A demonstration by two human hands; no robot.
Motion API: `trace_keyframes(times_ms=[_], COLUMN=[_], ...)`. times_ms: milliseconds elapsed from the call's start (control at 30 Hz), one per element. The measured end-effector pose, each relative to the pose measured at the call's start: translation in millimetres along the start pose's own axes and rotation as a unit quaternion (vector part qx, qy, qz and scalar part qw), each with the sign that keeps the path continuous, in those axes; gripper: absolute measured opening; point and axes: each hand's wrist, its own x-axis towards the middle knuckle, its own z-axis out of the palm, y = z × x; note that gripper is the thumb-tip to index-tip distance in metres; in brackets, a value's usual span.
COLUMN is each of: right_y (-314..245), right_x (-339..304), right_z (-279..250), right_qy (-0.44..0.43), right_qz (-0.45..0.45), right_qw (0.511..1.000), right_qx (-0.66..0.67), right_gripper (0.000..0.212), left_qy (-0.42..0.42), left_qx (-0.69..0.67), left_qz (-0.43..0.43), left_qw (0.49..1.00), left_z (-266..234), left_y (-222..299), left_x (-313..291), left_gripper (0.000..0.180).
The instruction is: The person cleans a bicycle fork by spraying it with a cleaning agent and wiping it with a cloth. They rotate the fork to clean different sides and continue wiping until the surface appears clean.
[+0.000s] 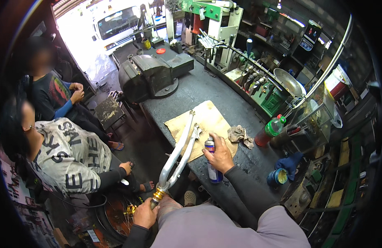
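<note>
My left hand is closed round the lower end of a silver bicycle fork, just below its gold-coloured headset rings. The two fork legs point away from me, and their tips lie over a stained sheet of cardboard on the dark workbench. My right hand is wrapped round a blue spray can at the bench's near edge, fingers near its top. A crumpled grey-brown rag lies beside the cardboard.
A large bench vise stands farther back. To the right are a green-labelled bottle of red liquid, an open tin and a dark blue cloth. Two people sit at the left, by a small stool. A bicycle wheel lies lower left.
</note>
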Motion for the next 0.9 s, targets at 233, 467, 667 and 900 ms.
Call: trace_keyframes(times_ms=[233,467,667,900], right_y=[9,17,22,-54], right_x=[7,35,45,0], right_z=[28,21,10,-14], right_qy=[-0.198,-0.179,-0.065,-0.198], right_qz=[0.022,0.037,0.048,-0.053], right_qw=[0.973,0.978,0.993,0.978], right_qx=[-0.118,-0.103,-0.084,-0.032], right_gripper=[0.068,0.072,0.071,0.071], left_qy=[0.008,0.010,0.000,-0.013], left_qx=[0.015,0.009,0.009,0.007], left_qz=[-0.002,-0.002,0.000,-0.019], left_qw=[1.000,1.000,1.000,1.000], left_z=[0,1,0,-9], left_y=[2,-1,-5,3], left_x=[0,5,11,16], left_gripper=[0.048,0.051,0.051,0.052])
